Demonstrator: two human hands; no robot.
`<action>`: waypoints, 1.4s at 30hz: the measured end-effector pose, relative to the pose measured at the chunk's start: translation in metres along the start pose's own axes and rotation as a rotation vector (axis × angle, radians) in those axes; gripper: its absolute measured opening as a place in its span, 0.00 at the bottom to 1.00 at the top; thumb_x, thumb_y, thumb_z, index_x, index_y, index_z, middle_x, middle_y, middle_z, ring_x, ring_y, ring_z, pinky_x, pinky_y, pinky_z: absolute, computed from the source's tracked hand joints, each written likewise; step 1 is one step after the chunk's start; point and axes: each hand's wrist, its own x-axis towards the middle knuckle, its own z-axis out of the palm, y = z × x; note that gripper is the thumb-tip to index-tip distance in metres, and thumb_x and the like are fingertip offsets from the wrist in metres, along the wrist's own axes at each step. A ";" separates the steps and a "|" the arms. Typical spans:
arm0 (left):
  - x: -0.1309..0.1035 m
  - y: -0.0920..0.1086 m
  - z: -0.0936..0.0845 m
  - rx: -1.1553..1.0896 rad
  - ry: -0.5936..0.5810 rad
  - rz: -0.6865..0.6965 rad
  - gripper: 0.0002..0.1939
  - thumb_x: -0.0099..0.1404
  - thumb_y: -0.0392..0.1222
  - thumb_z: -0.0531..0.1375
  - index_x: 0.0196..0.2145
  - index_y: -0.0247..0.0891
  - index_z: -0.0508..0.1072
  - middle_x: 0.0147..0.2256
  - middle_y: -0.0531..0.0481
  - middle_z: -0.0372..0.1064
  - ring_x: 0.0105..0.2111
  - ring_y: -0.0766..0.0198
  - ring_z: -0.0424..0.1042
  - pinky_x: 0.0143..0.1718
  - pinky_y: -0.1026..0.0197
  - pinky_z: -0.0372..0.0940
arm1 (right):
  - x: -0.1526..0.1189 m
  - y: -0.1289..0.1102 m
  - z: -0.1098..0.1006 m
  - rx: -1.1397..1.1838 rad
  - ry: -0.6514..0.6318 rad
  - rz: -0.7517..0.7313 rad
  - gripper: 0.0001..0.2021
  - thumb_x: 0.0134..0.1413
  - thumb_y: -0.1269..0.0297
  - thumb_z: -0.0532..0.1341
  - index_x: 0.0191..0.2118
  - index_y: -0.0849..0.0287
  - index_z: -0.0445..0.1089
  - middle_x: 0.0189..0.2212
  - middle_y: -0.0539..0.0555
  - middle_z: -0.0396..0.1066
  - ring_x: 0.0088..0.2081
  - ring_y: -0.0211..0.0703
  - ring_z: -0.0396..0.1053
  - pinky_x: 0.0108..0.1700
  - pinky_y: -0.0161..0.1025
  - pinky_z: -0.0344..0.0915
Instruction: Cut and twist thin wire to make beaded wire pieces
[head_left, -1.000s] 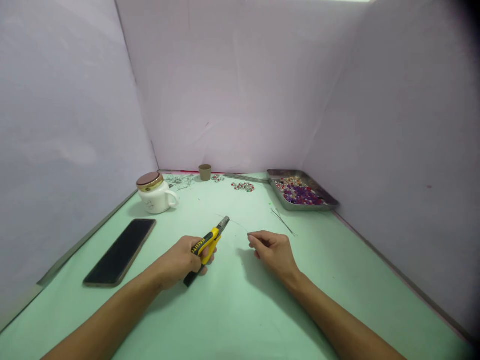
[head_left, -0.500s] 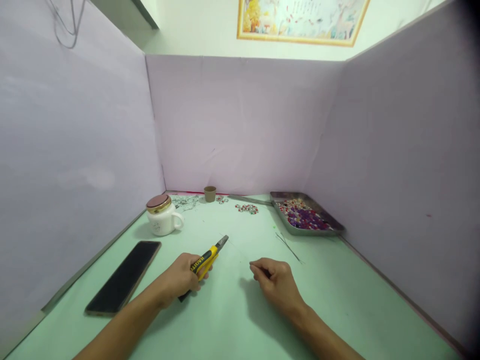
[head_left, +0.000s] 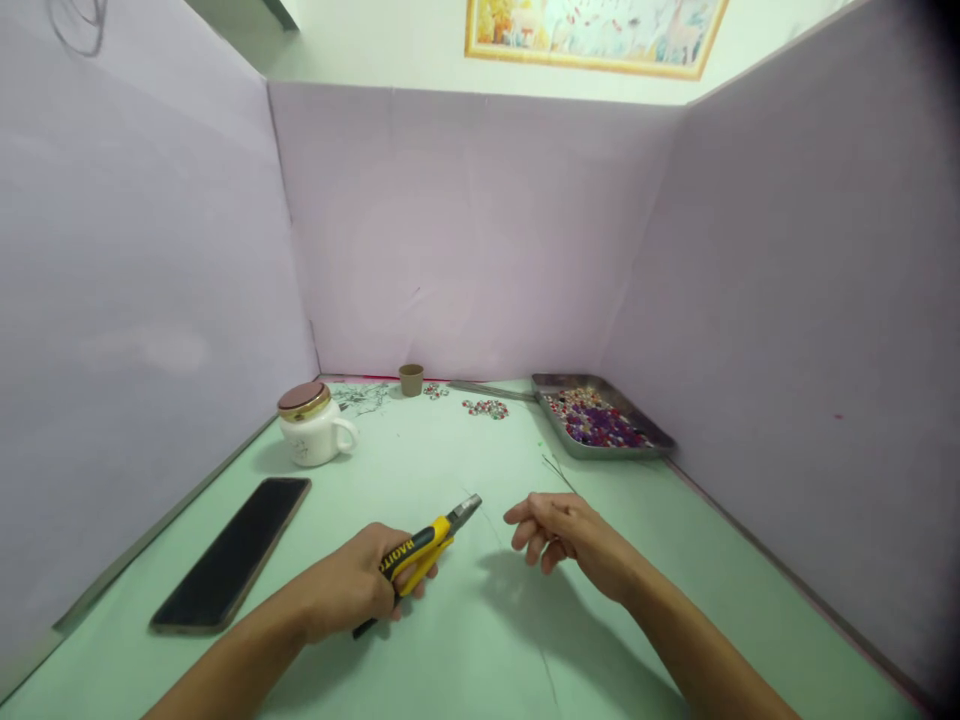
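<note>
My left hand (head_left: pixel 375 575) is wrapped around yellow-and-black pliers (head_left: pixel 421 548), their metal jaws pointing up and to the right. A thin wire (head_left: pixel 491 525) runs from near the jaw tips down toward the front of the table; whether the jaws grip it I cannot tell. To the right, my right hand (head_left: pixel 566 532) hovers above the table with its fingers loosely apart and nothing visible in them. Behind that hand lie some thin dark wires (head_left: pixel 559 470), partly hidden by it.
A metal tray (head_left: pixel 600 452) of mixed beads stands at the back right. Small piles of beads (head_left: pixel 486 409), tweezers (head_left: pixel 495 390), a small brown cup (head_left: pixel 411 380) and wire scraps (head_left: pixel 360 398) lie at the back. A lidded white mug (head_left: pixel 313 435) and a phone (head_left: pixel 232 555) are left. Panels enclose three sides.
My right hand has opened from a pinch and shifted slightly right and up. The pliers in my left hand have moved a little to the right. The view has tilted slightly.
</note>
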 end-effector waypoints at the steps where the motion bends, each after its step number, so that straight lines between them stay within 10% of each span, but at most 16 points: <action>1: 0.000 0.000 0.003 0.011 -0.007 0.006 0.16 0.35 0.27 0.49 0.26 0.35 0.66 0.24 0.55 0.61 0.22 0.68 0.59 0.21 0.67 0.52 | 0.000 0.001 0.001 0.029 0.014 0.003 0.20 0.44 0.49 0.55 0.30 0.63 0.69 0.25 0.54 0.68 0.22 0.34 0.64 0.21 0.31 0.58; 16: 0.006 -0.004 0.017 -0.039 0.017 0.028 0.11 0.36 0.28 0.48 0.20 0.38 0.54 0.21 0.56 0.52 0.22 0.69 0.53 0.23 0.65 0.49 | 0.020 0.027 0.023 0.178 0.379 0.021 0.08 0.38 0.63 0.61 0.21 0.63 0.65 0.10 0.44 0.60 0.10 0.27 0.51 0.11 0.27 0.48; 38: 0.010 -0.007 0.011 -0.135 0.077 -0.018 0.12 0.34 0.24 0.49 0.20 0.35 0.61 0.21 0.55 0.59 0.22 0.68 0.60 0.22 0.65 0.54 | 0.016 0.023 0.030 0.009 0.318 -0.021 0.08 0.39 0.63 0.58 0.19 0.61 0.62 0.11 0.44 0.59 0.10 0.27 0.50 0.10 0.27 0.47; 42: 0.014 -0.016 -0.010 -0.329 0.320 -0.090 0.15 0.37 0.26 0.49 0.26 0.36 0.62 0.28 0.52 0.62 0.28 0.63 0.65 0.30 0.60 0.60 | 0.014 0.020 0.025 -0.043 0.355 -0.034 0.07 0.40 0.65 0.57 0.18 0.61 0.61 0.11 0.44 0.59 0.10 0.27 0.51 0.11 0.27 0.46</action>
